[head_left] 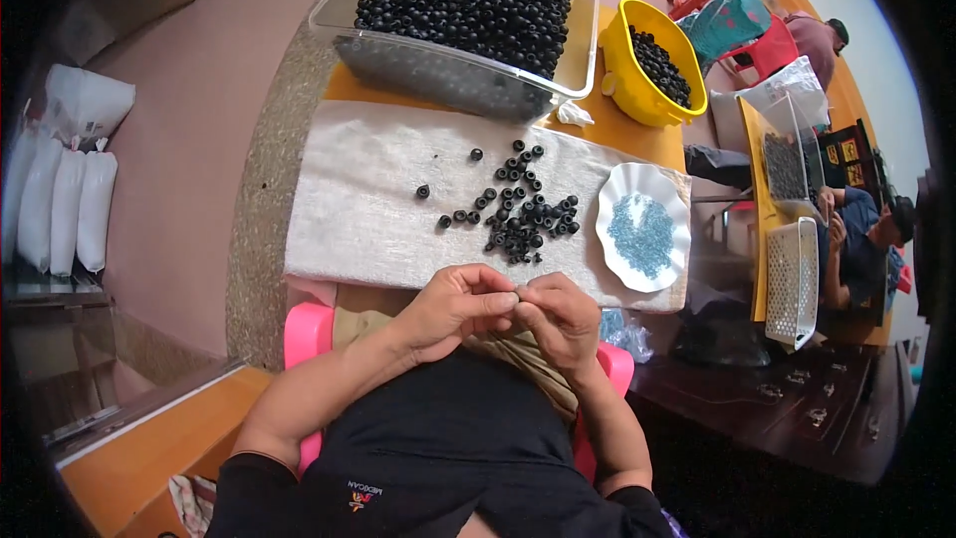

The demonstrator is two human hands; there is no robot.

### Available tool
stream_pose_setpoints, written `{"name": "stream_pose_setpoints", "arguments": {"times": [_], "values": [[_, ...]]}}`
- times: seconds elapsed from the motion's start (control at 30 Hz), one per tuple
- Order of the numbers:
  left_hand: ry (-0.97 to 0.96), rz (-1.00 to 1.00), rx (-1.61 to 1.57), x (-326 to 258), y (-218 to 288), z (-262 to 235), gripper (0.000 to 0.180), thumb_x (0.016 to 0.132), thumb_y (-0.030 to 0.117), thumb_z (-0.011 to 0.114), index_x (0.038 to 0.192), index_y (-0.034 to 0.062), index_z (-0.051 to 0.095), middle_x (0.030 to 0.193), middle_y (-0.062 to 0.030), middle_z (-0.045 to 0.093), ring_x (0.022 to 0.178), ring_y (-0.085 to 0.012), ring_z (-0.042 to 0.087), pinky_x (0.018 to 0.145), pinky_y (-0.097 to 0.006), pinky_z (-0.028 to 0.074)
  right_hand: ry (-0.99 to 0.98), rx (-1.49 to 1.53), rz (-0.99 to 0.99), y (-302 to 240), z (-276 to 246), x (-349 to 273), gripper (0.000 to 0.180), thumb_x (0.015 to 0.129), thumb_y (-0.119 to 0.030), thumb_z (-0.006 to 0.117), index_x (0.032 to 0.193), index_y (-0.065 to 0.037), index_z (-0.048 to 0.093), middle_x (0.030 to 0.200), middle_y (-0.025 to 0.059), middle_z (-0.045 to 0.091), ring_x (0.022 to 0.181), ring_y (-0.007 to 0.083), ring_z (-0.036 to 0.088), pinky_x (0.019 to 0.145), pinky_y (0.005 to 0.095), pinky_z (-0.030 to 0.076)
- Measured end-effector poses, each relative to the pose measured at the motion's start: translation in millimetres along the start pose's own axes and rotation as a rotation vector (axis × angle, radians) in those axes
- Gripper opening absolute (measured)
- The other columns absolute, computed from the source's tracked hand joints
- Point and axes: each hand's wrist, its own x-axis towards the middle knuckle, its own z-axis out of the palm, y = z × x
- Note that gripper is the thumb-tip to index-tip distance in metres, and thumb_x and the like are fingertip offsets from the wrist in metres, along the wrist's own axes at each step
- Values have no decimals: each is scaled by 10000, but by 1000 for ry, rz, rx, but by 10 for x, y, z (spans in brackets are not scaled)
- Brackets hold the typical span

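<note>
My left hand (460,305) and my right hand (560,319) meet over my lap at the table's near edge. Both are closed in a pinch, fingertips touching. Whatever sits between them is too small and covered to name. Just beyond, small round black pieces with holes (518,231) lie loosely heaped on a pale cloth (368,229). A few stray ones, such as a single black piece (422,191), lie apart to the left. Right of the heap stands a white scalloped plate (673,257) bearing many tiny clear-blue pieces (641,235).
A clear plastic bin (588,40) full of black pieces stands at the back, beside a yellow basin (618,65) holding more. Crumpled white tissue (575,115) lies between them. At right, another person (864,244) sits near a white perforated basket (794,284). White sacks (62,209) stand far left.
</note>
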Motion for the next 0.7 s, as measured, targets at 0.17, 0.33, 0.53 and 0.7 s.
{"name": "stream_pose_setpoints", "arguments": {"times": [0.17,0.33,0.53,0.7], "values": [[16,49,-54,8,-26,-24,122,890,59,684,1002,34,640,898,-58,673,758,-134,657,708,-260,563,24,-226,-210,-41,89,-66,372,859,0,679,1222,-35,612,996,153,619,763,213,637,668,298,524],[-16,104,-81,-9,15,-29,130,887,40,686,1008,29,642,916,-50,669,794,-129,661,743,-257,577,-37,-284,-132,-89,53,-91,432,826,27,686,1240,-37,579,1046,161,595,729,205,636,634,293,528],[77,203,-84,-24,152,-38,150,890,6,660,1037,20,630,893,-76,677,793,-158,679,725,-276,594,92,-687,-140,89,-311,95,282,763,35,713,1027,-36,644,910,120,636,668,222,629,595,297,510],[59,231,-59,-10,156,-69,156,883,-2,665,1034,20,631,907,-80,675,796,-156,679,735,-272,595,70,-725,-76,141,-311,150,182,790,-29,715,966,-24,671,914,121,652,706,253,657,624,337,525]]}}
